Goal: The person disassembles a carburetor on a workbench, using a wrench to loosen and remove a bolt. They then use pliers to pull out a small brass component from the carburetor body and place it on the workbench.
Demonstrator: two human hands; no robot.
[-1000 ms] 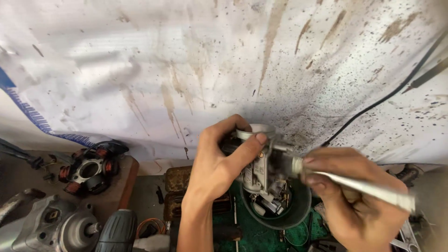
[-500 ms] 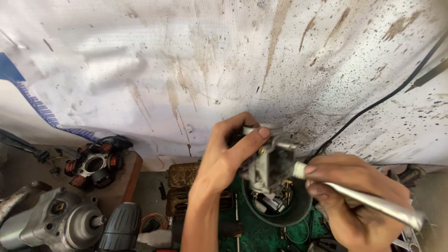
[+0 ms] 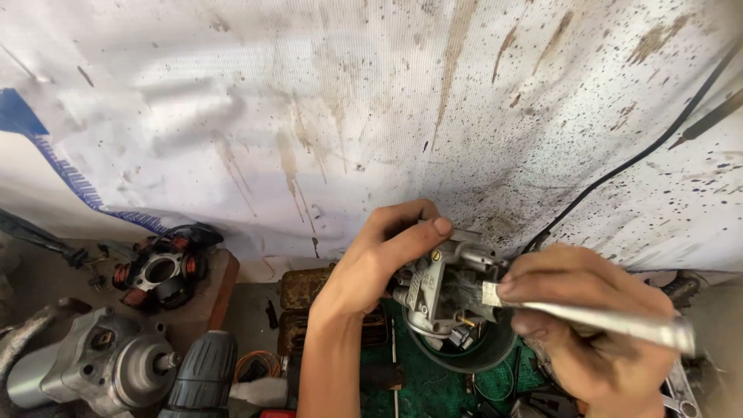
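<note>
My left hand [image 3: 377,262] grips a small grey metal carburettor [image 3: 437,290] from the left, thumb on its top near a brass screw. My right hand [image 3: 594,333] holds a long silver metal tool [image 3: 611,323] like a pen, its tip pressed against the carburettor's right side. The carburettor hangs over a dark round bowl [image 3: 484,358] that stands on a green mat [image 3: 433,387].
A stained white tarp [image 3: 371,116] fills the background, with a black cable [image 3: 635,159] across it. At the left lie a copper-wound stator [image 3: 161,267], a grey starter motor [image 3: 108,364] and a cordless drill [image 3: 203,375]. Rusty blocks [image 3: 302,288] sit behind my left wrist.
The view has shifted slightly. My hands and the carburettor stay together, with the tool tip still working at the carburettor's right side.
</note>
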